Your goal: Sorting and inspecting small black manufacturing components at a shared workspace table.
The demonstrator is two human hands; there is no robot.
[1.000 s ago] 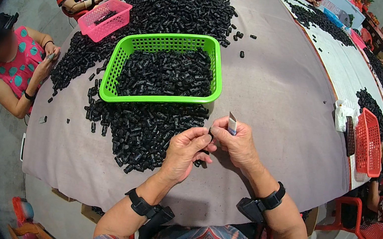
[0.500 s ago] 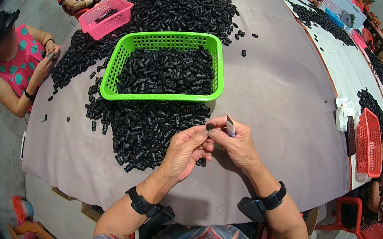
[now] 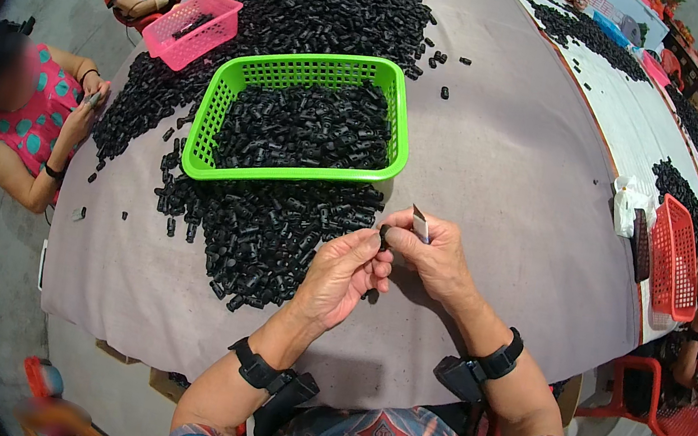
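Over the near part of the table, my left hand (image 3: 339, 279) pinches a small black cylindrical part (image 3: 384, 236) between thumb and fingertips. My right hand (image 3: 437, 264) is closed round a flat, light-coloured blade (image 3: 421, 224) whose slanted tip points up and away. Its thumb meets the same black part, so the two hands touch at the fingertips. Just left of them lies a pile of similar black parts (image 3: 262, 245). Beyond it stands a green plastic basket (image 3: 282, 179), filled with more of them. The lower end of the blade is hidden in my right hand.
A larger heap of black parts (image 3: 327, 9) spreads over the grey-covered table (image 3: 503, 169). A pink basket (image 3: 213, 41) sits at the far left beside two seated people. To the right, a red basket (image 3: 675, 261) stands on a white-covered table with people along it.
My right thumb and the blade have shifted slightly, with the blade's tip a little higher and turned. Both hands stay together at the black part.
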